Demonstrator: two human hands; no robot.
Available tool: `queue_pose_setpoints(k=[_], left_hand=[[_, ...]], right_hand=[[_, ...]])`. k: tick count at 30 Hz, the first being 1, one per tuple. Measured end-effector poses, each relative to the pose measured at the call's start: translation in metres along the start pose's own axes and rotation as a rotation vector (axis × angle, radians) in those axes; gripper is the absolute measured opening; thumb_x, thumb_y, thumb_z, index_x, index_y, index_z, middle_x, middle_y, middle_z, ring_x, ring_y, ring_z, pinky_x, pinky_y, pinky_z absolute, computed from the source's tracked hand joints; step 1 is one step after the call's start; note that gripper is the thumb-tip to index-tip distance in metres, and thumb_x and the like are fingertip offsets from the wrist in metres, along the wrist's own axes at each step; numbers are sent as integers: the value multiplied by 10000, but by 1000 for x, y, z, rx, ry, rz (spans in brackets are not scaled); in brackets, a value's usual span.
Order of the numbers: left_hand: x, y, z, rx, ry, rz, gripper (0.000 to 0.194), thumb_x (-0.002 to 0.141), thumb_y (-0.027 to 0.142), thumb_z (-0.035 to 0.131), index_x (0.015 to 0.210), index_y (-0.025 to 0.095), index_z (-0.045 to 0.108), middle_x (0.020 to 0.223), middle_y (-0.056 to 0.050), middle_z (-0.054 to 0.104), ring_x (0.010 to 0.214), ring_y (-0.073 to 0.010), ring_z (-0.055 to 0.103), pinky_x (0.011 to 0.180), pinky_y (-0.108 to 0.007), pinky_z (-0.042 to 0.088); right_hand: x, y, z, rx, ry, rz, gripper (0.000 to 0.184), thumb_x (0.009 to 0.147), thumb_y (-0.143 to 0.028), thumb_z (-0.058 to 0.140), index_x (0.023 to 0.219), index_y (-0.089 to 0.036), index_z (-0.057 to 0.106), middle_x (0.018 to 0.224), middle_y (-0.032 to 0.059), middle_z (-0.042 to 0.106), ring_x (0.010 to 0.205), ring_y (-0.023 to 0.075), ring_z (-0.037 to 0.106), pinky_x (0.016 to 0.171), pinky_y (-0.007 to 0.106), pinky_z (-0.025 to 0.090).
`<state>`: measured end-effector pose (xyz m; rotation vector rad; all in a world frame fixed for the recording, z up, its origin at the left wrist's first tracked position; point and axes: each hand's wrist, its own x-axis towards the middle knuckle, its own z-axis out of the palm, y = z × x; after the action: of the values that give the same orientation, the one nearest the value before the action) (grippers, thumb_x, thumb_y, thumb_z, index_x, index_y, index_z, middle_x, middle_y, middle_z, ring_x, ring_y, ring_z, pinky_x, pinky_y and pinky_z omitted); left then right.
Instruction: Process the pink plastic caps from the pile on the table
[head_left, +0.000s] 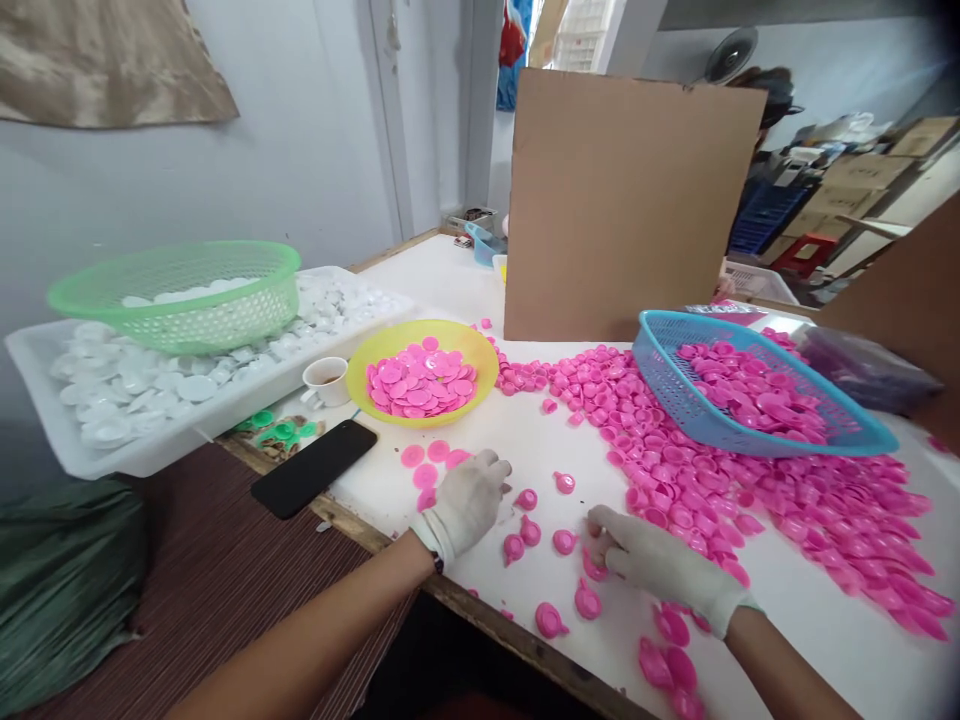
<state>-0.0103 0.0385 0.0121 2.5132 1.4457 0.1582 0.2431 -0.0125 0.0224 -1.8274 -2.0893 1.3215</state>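
Note:
My left hand [466, 505], in a pale glove, is over the white table just right of several flat pink discs [424, 476]. Its fingers are curled together, and whatever they hold is hidden. My right hand [660, 562], also gloved, is farther right with fingers and thumb bent round a small pink plastic cap [595, 568] on the table. Between the hands lie several loose pink caps with short tabs, among them one cap [564, 542] in the middle. Beyond my left hand, a yellow bowl [486, 372] holds a heap of flat pink discs.
A large heap of pink caps [667, 480] spreads across the right, under a blue basket [652, 385] of pink pieces. Left are a black phone [315, 468], a white cup [325, 385], and a white tray [247, 415] bearing a green basket [180, 325]. A cardboard sheet [626, 210] stands behind.

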Motion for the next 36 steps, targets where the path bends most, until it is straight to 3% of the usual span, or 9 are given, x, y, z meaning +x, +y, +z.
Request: queue_pose_setpoints(k=[5, 11, 16, 18, 20, 23, 26, 30, 36], left_hand=[[-4, -28, -17, 136, -47, -187, 253, 850, 68, 362, 910, 148, 595, 974, -99, 597, 866, -210, 594, 721, -308, 458], [8, -38, -18, 118, -66, -226, 218, 821, 57, 406, 890, 154, 590, 936, -85, 614, 845, -202, 599, 737, -299, 453], [-1, -45, -26, 99, 12, -261, 225, 837, 92, 387, 927, 154, 583, 978, -99, 604, 851, -209, 595, 731, -303, 460], [-12, -34, -32, -51, 78, -228, 198, 840, 125, 399, 876, 167, 589, 921, -72, 625, 846, -191, 598, 754, -289, 461], [-26, -11, -33, -368, 75, -189, 174, 820, 142, 419, 840, 178, 588, 797, -27, 640, 761, -154, 607, 714, -256, 469], [-43, 31, -21, -750, -146, -175, 144, 802, 216, 457, 806, 178, 596, 601, 17, 594, 541, -124, 557, 525, -224, 433], [-47, 60, 3, -737, -178, -57, 125, 751, 177, 494, 741, 170, 619, 661, -1, 626, 629, -135, 565, 587, -239, 429], [-31, 66, 28, -647, -220, -22, 168, 753, 161, 474, 751, 168, 642, 681, -16, 645, 661, -153, 574, 613, -259, 425], [-6, 70, 24, -678, -96, -67, 159, 775, 211, 498, 781, 169, 651, 711, -9, 649, 690, -147, 573, 644, -254, 427]], right_hand=[[-4, 2, 4, -109, 138, -22, 93, 785, -162, 433, 809, -236, 485, 723, -21, 626, 659, 149, 568, 572, 243, 344], [-18, 5, 11, -119, 268, 3, 224, 827, -229, 408, 1019, -258, 520, 795, 2, 653, 755, 196, 616, 633, 286, 390], [-34, 7, 13, -77, 357, -24, 137, 849, -298, 413, 880, -237, 531, 691, -13, 577, 669, 181, 574, 612, 294, 405], [-40, 0, 20, 26, 354, -55, 142, 841, -255, 397, 854, -229, 536, 689, -15, 563, 656, 164, 558, 603, 281, 413], [-45, -13, 32, 183, 323, -69, 171, 831, -230, 389, 891, -225, 549, 714, -15, 569, 650, 149, 555, 592, 265, 427], [-48, -32, 54, 370, 219, -42, 211, 836, -246, 401, 997, -241, 536, 712, -33, 571, 590, 127, 557, 551, 243, 429], [-47, -35, 71, 404, 127, -9, 136, 843, -264, 420, 921, -248, 530, 658, -54, 552, 535, 112, 551, 512, 228, 403], [-35, -15, 77, 501, 169, 25, 82, 825, -238, 422, 817, -227, 503, 655, -45, 541, 547, 108, 541, 489, 215, 393], [-19, -13, 61, 581, 263, 39, 140, 778, -261, 497, 906, -206, 511, 701, -34, 556, 545, 105, 549, 485, 218, 414]])
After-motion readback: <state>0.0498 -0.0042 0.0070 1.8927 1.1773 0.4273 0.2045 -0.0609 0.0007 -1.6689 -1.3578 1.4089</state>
